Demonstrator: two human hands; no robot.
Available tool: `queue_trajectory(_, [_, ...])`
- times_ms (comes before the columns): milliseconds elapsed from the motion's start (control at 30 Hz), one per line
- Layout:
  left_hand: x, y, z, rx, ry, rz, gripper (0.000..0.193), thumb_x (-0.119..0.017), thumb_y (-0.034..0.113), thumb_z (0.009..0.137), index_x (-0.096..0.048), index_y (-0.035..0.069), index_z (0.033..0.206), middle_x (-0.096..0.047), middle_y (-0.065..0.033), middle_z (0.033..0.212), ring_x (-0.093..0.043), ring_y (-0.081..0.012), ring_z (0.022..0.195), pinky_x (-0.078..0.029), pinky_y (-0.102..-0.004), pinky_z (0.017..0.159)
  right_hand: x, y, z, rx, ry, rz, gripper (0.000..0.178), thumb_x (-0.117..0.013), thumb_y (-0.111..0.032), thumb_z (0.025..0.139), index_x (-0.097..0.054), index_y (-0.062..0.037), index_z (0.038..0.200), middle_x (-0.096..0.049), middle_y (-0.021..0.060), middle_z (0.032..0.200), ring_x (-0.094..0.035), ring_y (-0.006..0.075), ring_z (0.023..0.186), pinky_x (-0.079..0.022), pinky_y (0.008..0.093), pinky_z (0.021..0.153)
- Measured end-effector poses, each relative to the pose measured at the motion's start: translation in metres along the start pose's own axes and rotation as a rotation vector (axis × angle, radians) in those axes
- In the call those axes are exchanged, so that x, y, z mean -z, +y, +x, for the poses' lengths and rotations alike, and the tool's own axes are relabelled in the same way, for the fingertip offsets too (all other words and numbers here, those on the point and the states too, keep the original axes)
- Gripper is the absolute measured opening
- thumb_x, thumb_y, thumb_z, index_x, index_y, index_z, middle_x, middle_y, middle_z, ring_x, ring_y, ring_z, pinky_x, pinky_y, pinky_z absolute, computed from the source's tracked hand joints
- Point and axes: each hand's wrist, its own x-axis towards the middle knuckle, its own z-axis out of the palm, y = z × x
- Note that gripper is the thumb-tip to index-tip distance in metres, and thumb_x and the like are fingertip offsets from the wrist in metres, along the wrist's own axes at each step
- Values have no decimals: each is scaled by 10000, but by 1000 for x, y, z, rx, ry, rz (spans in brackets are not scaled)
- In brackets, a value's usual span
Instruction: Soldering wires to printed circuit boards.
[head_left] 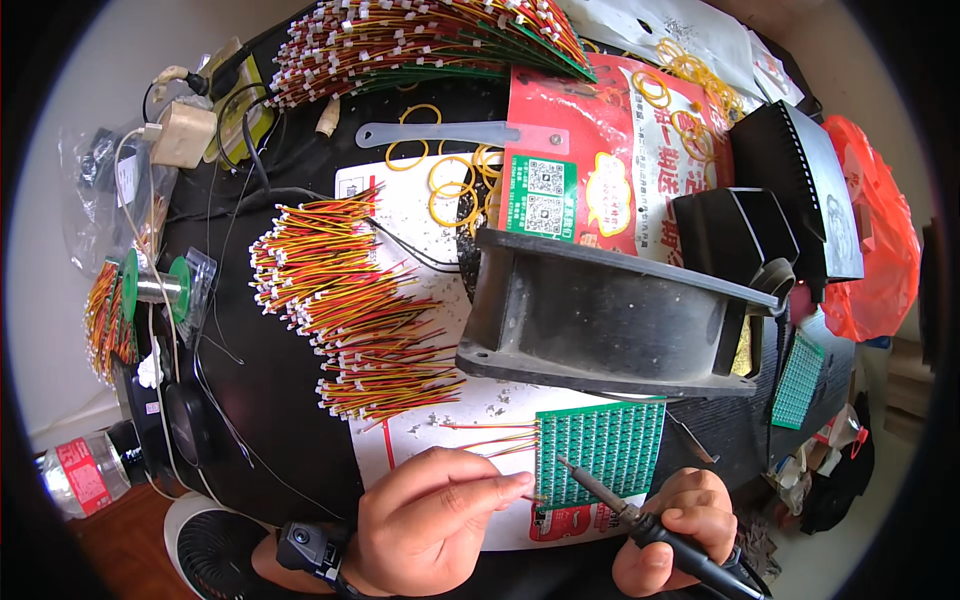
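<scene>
A green circuit board panel (pixel 600 452) with many small repeated sections lies on the white paper in front of me. Several red and yellow wires (pixel 490 437) stick out from its left edge. My left hand (pixel 430 515) is closed in a pinch at the panel's lower left edge, on a thin wire (pixel 536 498) whose end shows past the fingertips; the rest of it is hidden. In my right hand (pixel 685 530) is a soldering iron (pixel 640 522) with a black handle. Its tip points up and left over the left part of the panel.
Beyond the panel stands a large black fan (pixel 610 315). Bundled connector wires (pixel 350 300) lie left of it, with wired green boards (pixel 430 45) stacked at the back. A solder spool (pixel 157 287) stands at left; tweezers (pixel 697 442) lie right of the panel.
</scene>
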Motion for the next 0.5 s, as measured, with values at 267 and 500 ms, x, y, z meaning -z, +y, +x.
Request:
queue_trajectory(267, [-8,-8,1,-213,26,94,239,-746,-99,757,-729,-7,977,-689,-124,871,-702,-240,705,-587,-317,617,-1,-6,3,-51,-60,-41,256,-668,-94,845,-557,80,996,-509,109,669,-431,166,504,-364,333,478])
queue_trajectory(500, [-11,-11,-2,-378,-82,507,203,-733,-35,758,-735,-41,961,-670,-112,874,-665,-247,708,-566,-332,614,-5,-2,3,-63,-80,-54,240,-673,-83,832,-560,77,971,-519,117,652,-438,172,494,-370,329,481])
